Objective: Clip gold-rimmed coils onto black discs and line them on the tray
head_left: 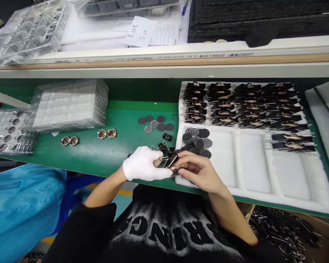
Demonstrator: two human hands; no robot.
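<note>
My left hand (144,164), in a white glove, and my bare right hand (200,171) meet at the near edge of the green bench. Both are closed around a small assembly (173,162): a black binder clip with a brownish piece under it. Loose black binder clips (166,142) lie just beyond my fingers. A pile of dark round discs (197,140) sits in the near left pocket of a white foam tray (249,164). More discs (155,123) lie on the bench.
Rows of clipped black assemblies (244,104) fill the tray's far half. Two pairs of amber oval parts (70,140) (106,134) lie on the bench. Clear blister trays (68,106) stack at left. A blue bag (22,208) hangs below left. A box of clips (285,228) sits below right.
</note>
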